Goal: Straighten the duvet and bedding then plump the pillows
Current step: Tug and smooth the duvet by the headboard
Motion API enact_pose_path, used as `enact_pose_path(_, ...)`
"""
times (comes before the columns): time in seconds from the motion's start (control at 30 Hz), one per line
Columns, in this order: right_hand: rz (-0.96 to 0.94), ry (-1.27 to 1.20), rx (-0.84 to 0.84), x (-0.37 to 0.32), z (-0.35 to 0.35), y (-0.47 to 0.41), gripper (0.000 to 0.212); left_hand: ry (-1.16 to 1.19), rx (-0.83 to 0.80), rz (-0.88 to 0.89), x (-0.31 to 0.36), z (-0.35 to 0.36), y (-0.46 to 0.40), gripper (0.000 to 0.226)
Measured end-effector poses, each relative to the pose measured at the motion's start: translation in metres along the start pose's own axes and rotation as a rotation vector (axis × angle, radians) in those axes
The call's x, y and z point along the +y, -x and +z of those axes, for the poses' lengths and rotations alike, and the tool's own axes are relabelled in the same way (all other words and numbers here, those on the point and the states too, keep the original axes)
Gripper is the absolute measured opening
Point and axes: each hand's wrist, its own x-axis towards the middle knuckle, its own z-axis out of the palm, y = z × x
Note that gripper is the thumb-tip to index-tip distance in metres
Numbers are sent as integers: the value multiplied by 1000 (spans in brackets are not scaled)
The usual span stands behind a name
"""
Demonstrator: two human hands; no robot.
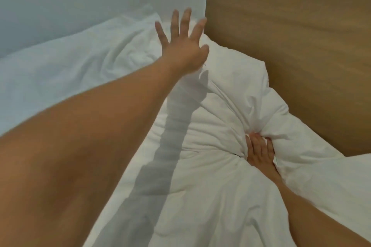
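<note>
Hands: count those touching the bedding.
1. The right hand presses into the bunched white duvet near the headboard; the left hand hovers spread above it.

Soft, even indoor light; the left arm (104,126) casts a grey shadow on the duvet (210,166); motion blur softens everything.
</note>
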Motion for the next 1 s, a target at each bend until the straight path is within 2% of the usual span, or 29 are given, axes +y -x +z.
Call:
enact_pose_path(0.13,17,-186,-151,-1,-5,0,53,196,-221,-136,39,54,120,63)
enact_pose_path(0.2,15,-231,-201,3,-9,-2,56,217,-378,-178,53,63,184,66)
enact_pose_path(0.27,12,-245,-182,-2,-7,1,58,176,-488,-171,63,68,238,68)
enact_pose_path(0.4,23,-285,-31,-2,-8,1,59,178,-498,-148,66,90,276,77)
enact_pose_path(0.5,56,-361,-10,-5,-17,2,66,121,-377,-183,59,121,285,80)
enact_pose_path(0.63,123,-391,-197,-12,-49,2,75,137,-564,-237,44,147,295,78)
enact_pose_path(0.73,171,-487,-458,-2,-100,6,87,99,-635,-244,38,139,298,79)
enact_pose_path(0.87,291,-523,-715,45,-181,23,114,119,-803,-273,41,95,297,82)
enact_pose_path(0.93,303,-405,-848,70,-218,35,114,188,-879,-279,40,58,318,78)
enact_pose_path(1.0,284,-350,-927,87,-247,45,110,203,-854,-223,45,18,359,65)
